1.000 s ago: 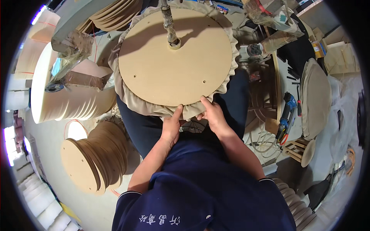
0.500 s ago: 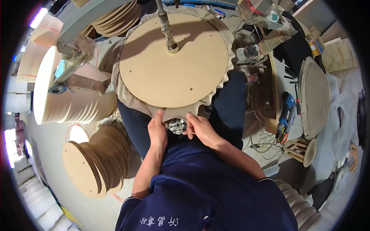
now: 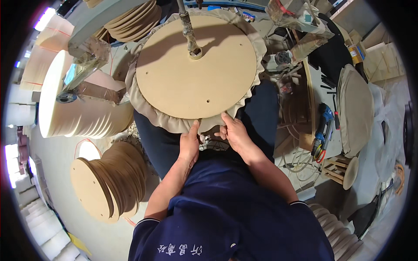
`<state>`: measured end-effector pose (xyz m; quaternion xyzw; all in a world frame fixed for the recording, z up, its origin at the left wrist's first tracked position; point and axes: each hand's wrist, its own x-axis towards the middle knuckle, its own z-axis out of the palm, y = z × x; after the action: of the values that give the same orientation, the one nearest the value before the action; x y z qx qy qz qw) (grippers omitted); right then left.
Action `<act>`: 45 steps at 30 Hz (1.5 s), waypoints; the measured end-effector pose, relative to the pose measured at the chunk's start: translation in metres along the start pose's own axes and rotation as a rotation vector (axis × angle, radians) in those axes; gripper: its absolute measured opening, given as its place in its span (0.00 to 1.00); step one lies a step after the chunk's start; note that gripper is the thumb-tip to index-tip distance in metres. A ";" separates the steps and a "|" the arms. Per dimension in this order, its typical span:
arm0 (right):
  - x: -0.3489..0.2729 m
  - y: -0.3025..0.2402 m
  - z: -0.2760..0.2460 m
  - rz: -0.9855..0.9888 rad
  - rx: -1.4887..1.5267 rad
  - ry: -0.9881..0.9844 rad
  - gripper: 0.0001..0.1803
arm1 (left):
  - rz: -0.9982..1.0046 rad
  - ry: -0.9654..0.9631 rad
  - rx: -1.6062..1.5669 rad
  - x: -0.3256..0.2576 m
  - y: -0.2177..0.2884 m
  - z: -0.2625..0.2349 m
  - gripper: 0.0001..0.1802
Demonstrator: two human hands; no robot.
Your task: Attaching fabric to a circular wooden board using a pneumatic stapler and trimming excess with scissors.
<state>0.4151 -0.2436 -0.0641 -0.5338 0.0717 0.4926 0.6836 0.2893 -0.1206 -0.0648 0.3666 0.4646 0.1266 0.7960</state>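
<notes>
**Board lying on ruffled cloth, partway worked**

A person seated in dark clothes has a round tan board (image 3: 196, 82) at twelve o'clock in the view, above the knees. Beige cloth (image 3: 165, 122) shows around its edge, its rim loose and wavy. A rod (image 3: 186, 30) comes in from twelve and meets a collar (image 3: 195, 57) on the board.

Both hands are at the near edge of the board. The left hand (image 3: 189, 145), at six o'clock on it, pinches the cloth, thumb on top and fingers mostly hidden. The right hand (image 3: 238, 135), near five, holds the cloth in a narrow grip, its fingers curled below the thumb.

The piece looks partway: cloth and board are together, but the rim sticks out and none of it lies over the board's bare face. Small holes dot that face. Whether anything fastens the cloth underneath, I cannot tell.

Around the view, a stack of bare boards (image 3: 91, 187) lies at eight o'clock; cloth-topped rounds (image 3: 357, 111) and a blue tool (image 3: 321, 130) lie near three.
</notes>
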 end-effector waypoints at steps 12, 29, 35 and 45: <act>-0.023 0.014 0.006 0.066 -0.318 -0.225 0.29 | 0.118 0.205 -0.127 -0.011 0.021 -0.017 0.19; -0.003 0.002 -0.006 -0.049 0.009 -0.030 0.22 | 0.071 0.043 0.015 0.010 -0.011 -0.004 0.26; -0.034 0.015 0.009 -0.027 -0.110 -0.149 0.24 | 0.138 0.080 0.014 0.005 -0.003 -0.032 0.19; 0.006 -0.030 0.010 0.101 -0.261 0.114 0.35 | -0.053 -0.019 -0.032 0.004 0.017 0.013 0.31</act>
<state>0.4364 -0.2308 -0.0437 -0.6410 0.0726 0.5002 0.5776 0.3045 -0.1129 -0.0519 0.3427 0.4645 0.1096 0.8092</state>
